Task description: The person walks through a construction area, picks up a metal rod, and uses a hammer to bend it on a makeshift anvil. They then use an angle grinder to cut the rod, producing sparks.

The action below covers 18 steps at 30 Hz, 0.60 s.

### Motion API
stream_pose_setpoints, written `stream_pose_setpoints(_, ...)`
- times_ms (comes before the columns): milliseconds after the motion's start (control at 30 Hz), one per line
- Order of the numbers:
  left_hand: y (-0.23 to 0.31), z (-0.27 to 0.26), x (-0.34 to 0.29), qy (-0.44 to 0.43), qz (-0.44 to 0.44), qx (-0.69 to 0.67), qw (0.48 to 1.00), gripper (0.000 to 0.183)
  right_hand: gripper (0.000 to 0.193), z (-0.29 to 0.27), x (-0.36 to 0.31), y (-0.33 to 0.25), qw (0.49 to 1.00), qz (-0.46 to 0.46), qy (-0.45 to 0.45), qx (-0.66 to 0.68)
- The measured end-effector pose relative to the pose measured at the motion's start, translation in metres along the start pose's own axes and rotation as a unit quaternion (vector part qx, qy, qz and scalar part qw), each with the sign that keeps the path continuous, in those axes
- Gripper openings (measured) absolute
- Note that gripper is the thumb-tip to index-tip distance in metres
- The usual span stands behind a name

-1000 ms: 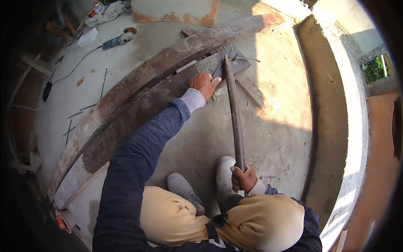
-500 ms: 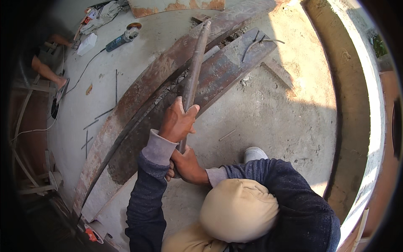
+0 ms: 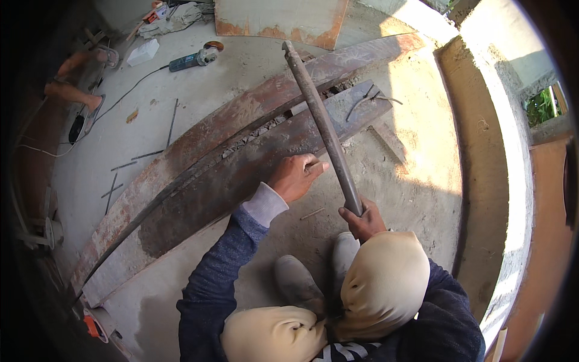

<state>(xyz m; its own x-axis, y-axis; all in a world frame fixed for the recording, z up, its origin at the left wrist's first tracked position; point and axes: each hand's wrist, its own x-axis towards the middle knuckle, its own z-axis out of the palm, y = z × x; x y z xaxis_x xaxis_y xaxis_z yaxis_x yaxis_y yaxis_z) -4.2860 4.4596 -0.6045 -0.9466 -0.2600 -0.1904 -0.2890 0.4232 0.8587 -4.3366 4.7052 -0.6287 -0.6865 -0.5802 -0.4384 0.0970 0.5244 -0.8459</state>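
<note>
One long grey metal pipe [image 3: 321, 117] is gripped at its near end by the right hand [image 3: 367, 223]. Left hand [image 3: 294, 177] is half-curled, apparently empty, just beside it. Thin dark metal rods [image 3: 385, 98], far right, are already bent; pipe not engaged; amount left can't be judged.
</note>
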Motion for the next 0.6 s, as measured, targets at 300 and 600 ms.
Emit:
stream_pose_setpoints(300, 0.013, 0.039, 0.174, 0.064, 0.012, 0.275, 0.959, 0.034, 0.031, -0.169, -0.088, 0.026, 0.994, 0.090, 0.042, -0.035)
stream_pose_setpoints(600, 0.037, 0.068, 0.192, 0.112, -0.039, 0.290, 0.950, 0.024, 0.026, -0.209, -0.059, 0.028, 0.989, 0.128, -0.036, -0.069)
